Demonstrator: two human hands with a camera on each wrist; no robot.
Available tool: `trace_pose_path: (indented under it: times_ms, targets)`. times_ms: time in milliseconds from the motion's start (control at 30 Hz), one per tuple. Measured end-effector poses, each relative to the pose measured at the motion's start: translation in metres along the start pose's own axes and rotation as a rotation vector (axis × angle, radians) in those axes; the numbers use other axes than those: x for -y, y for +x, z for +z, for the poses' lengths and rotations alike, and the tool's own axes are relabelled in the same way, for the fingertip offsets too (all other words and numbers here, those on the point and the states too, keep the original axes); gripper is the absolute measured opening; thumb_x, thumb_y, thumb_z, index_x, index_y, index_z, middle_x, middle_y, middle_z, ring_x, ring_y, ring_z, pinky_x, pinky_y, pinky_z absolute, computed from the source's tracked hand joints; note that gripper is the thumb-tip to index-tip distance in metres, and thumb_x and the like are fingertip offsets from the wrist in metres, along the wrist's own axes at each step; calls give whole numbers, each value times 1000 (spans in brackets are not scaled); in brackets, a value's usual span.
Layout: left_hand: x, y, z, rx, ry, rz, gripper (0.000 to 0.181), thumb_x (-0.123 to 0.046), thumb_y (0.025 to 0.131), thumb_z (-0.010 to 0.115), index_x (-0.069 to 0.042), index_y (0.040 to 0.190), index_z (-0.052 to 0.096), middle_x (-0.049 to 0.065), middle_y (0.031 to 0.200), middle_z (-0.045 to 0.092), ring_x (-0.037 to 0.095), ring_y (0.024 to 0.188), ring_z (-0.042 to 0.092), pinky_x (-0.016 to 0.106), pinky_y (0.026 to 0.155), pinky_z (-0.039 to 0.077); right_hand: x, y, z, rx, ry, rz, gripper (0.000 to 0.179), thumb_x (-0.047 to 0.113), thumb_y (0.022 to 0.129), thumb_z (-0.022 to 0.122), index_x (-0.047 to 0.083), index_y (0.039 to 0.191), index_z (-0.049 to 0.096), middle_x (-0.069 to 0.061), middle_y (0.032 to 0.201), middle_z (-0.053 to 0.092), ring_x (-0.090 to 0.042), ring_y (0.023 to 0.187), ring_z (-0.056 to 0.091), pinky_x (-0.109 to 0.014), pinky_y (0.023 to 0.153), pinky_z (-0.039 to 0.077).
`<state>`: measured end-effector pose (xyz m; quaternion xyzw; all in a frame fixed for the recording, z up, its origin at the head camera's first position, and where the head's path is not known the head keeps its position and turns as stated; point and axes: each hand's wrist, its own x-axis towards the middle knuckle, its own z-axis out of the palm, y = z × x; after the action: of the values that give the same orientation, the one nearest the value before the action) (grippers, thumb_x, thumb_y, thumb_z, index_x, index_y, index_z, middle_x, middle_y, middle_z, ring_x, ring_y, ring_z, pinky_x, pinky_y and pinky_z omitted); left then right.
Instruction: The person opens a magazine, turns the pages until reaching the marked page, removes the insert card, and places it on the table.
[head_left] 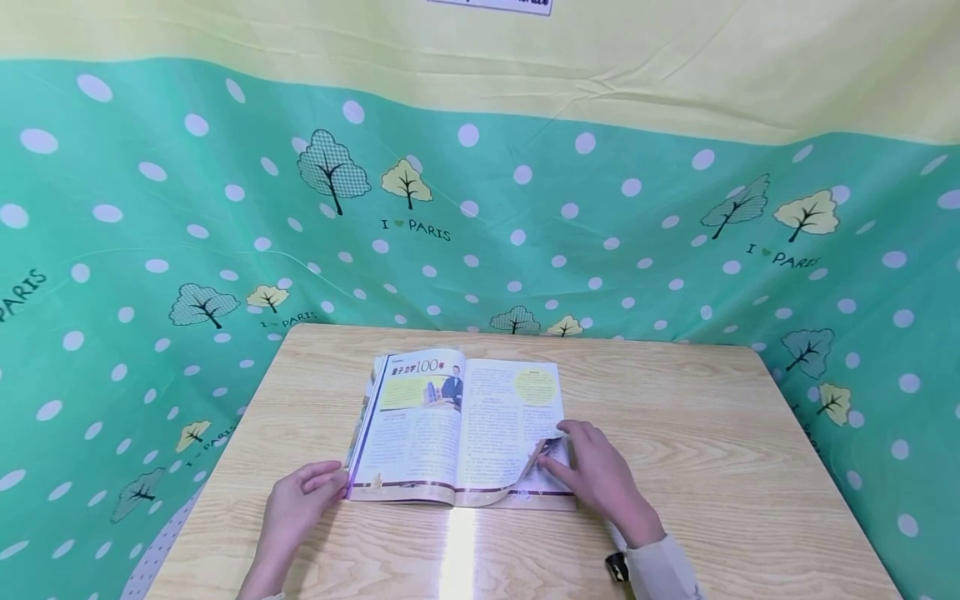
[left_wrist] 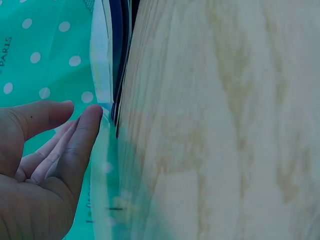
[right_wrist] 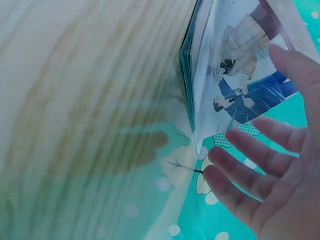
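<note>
An open magazine (head_left: 405,433) lies on the wooden table, its left page headed with large characters and "100". From the right side, the lower corner of a page (head_left: 498,450) curls upward. My right hand (head_left: 600,471) holds that lifted corner between thumb and index finger; the right wrist view shows the thumb over the page's printed side (right_wrist: 245,75), the other fingers spread. At the magazine's lower left edge, my left hand (head_left: 300,500) rests with loosely bent fingers. In the left wrist view, its index fingertip (left_wrist: 92,115) is by the magazine's corner, and thumb and index are apart.
The wooden table (head_left: 675,417) extends to both sides of the magazine. A bright light reflection lies on the surface in front of it. Behind and around hangs a green dotted curtain (head_left: 525,242) with printed trees. A dark band (head_left: 617,567) sits by the right sleeve.
</note>
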<state>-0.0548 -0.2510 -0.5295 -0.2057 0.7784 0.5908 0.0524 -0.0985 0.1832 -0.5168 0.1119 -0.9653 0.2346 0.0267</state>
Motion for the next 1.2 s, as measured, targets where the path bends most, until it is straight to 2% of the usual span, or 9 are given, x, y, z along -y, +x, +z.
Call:
trace_pose_path:
  times_ms: [67,133,233,300,400,533,767,967,1200]
  targets:
    - [-2,0,1,0,-13,1,42,-13,93,73,7,128,60,17,105,73,22,90,72,26,78,62,0,1,1,-22,3,32,63,54,84,76,7,122,60,-11,118,62,-24,101,61,-40,81,59]
    - [-4,0,2,7,-48,2,42,-12,93,72,8,128,60,18,106,73,22,90,73,27,79,62,0,1,1,-41,9,50,56,53,84,78,9,113,60,-8,110,61,-18,88,56,-33,68,55]
    - [-7,1,6,23,-100,22,42,-9,93,73,10,127,59,21,107,72,23,90,73,29,80,62,0,2,2,-73,24,36,43,47,84,80,13,101,61,-4,99,61,-15,78,50,-28,60,48]
    - [-9,1,9,30,-121,26,42,-9,92,73,11,127,60,21,106,72,24,90,73,30,81,62,1,2,3,-98,35,-2,34,42,85,80,15,97,63,-1,96,62,-15,79,54,-30,63,52]
    - [-14,1,14,42,-153,30,43,-9,91,74,11,127,60,22,108,72,24,92,73,30,82,62,3,2,5,-123,52,-60,26,36,86,81,15,98,68,0,99,67,-17,92,63,-36,78,58]
    - [-22,1,23,70,-169,57,41,-7,91,74,10,126,61,23,108,71,26,93,73,31,83,62,8,3,9,-135,62,-118,30,33,88,79,13,109,71,-2,111,69,-22,107,63,-42,92,57]
    - [-36,3,47,133,-203,94,36,-4,90,74,10,121,64,23,105,72,31,94,72,32,82,62,14,5,16,-141,71,-227,40,28,90,76,6,123,67,-10,122,67,-28,114,61,-46,98,54]
    - [-43,3,65,195,-242,126,36,-6,90,76,10,119,65,23,104,72,33,96,71,33,83,62,19,5,18,-74,58,-249,55,32,92,74,8,140,57,-12,136,59,-29,125,54,-47,106,48]
    - [-52,3,81,271,-290,196,36,-4,90,74,13,120,63,27,107,70,36,98,70,34,85,61,26,8,18,-40,53,-275,65,37,94,71,12,149,48,-14,144,53,-32,130,50,-49,109,45]
